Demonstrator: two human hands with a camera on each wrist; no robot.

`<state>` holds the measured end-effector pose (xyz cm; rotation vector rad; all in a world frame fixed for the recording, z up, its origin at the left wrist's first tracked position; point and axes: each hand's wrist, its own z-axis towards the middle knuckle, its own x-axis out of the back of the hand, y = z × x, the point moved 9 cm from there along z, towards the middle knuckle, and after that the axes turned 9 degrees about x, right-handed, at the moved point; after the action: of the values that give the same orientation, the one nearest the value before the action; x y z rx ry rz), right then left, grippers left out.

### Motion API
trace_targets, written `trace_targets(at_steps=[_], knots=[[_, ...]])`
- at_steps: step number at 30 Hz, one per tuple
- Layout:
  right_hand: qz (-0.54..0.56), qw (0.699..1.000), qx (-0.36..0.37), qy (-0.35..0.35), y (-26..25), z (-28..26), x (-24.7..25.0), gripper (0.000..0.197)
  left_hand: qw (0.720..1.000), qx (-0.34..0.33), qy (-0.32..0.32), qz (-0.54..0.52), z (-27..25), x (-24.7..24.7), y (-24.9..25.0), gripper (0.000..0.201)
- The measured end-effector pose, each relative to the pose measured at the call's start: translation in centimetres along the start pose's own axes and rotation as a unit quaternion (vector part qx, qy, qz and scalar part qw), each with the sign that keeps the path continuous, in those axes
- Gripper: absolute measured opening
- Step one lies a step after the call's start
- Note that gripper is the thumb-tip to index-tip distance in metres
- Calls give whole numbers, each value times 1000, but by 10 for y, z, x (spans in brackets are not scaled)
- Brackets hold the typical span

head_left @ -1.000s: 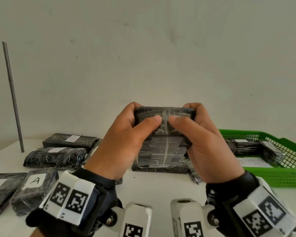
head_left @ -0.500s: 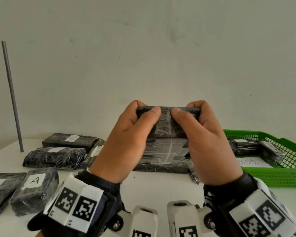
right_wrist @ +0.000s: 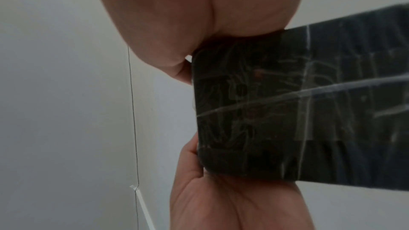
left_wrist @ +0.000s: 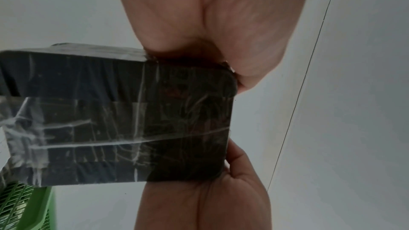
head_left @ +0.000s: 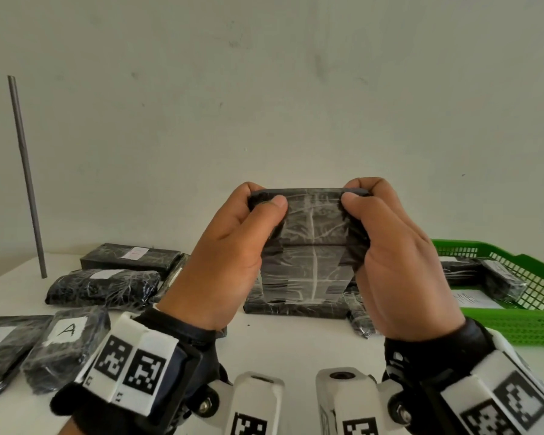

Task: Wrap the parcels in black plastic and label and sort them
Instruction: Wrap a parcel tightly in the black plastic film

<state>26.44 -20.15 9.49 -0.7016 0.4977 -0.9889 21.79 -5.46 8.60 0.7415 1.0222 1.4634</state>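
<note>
Wrapping appears done: left hand (head_left: 230, 259) and right hand (head_left: 396, 262) each grasp an end of the flat black plastic-wrapped, taped parcel (head_left: 308, 246) between them above the table (head_left: 296, 346); labelling probably next.

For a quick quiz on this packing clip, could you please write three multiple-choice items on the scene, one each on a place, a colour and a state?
1. Where is the basket?
A. right side of the table
B. left side of the table
C. on the floor

2. What colour is the basket?
A. red
B. green
C. blue

3. How is the taped black parcel held?
A. lying on the table
B. by one hand
C. lifted by both hands

Key: 1 A, it sits at the right in the head view. 2 B, its mesh is green. 3 C, the left hand and right hand each grip one end.
</note>
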Motion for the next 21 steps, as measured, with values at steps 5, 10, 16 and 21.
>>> trace_targets(at_steps=[5, 10, 16, 21], knots=[[20, 1000, -4, -8, 3, 0, -2, 12, 1000, 7, -14, -4, 2, 3, -3, 21], [18, 999, -28, -12, 7, 1, -3, 14, 999, 12, -41, 3, 0, -1, -2, 9], [44, 998, -43, -31, 6, -1, -6, 21, 999, 6, -46, 7, 0, -3, -2, 7], [39, 998, -41, -38, 7, -1, -7, 22, 999, -6, -37, 9, 0, -2, -1, 8]])
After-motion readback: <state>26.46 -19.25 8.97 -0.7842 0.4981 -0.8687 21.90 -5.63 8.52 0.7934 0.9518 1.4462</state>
